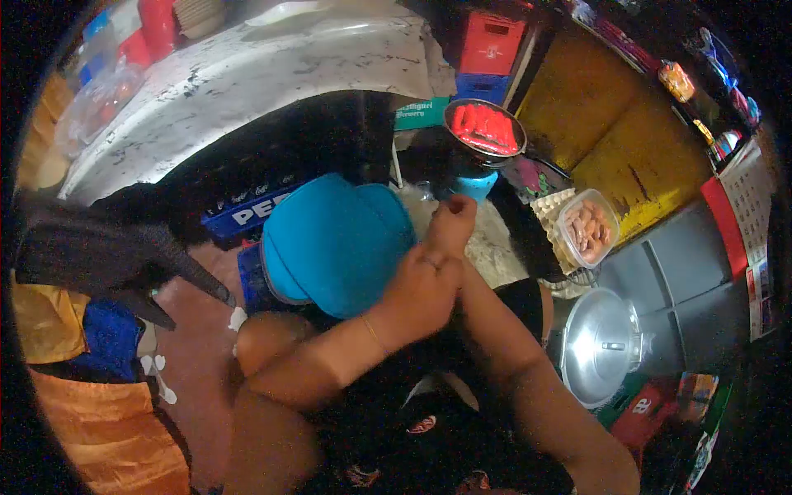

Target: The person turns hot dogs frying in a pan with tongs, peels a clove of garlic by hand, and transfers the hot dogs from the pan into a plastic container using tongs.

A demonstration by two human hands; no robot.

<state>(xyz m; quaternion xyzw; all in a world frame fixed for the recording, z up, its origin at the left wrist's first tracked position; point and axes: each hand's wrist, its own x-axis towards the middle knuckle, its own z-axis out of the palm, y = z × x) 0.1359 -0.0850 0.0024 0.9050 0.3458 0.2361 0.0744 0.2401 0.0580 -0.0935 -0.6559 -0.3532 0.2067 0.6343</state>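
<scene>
My left hand (pixel 423 289) is closed around the wrist of my right arm, just below the right hand, in front of my body. My right hand (pixel 453 224) points forward with its fingers curled in. What it holds, if anything, is hidden. Left of both hands lies a large blue plastic lid or basin (pixel 338 239). Beyond them, a frying pan (pixel 516 151) carries red hotdogs (pixel 485 125). To the right, a clear plastic tub (pixel 607 247) of small sausages (pixel 587 227) rests on egg trays (pixel 548 210).
A lidded metal pot (pixel 601 346) stands at the right. A marble-patterned table (pixel 247 62) spans the upper left, with a blue Pepsi crate (pixel 247 212) beneath. Red (pixel 492 41) and green (pixel 419 114) crates are stacked behind. A dark chair (pixel 99 256) stands at the left.
</scene>
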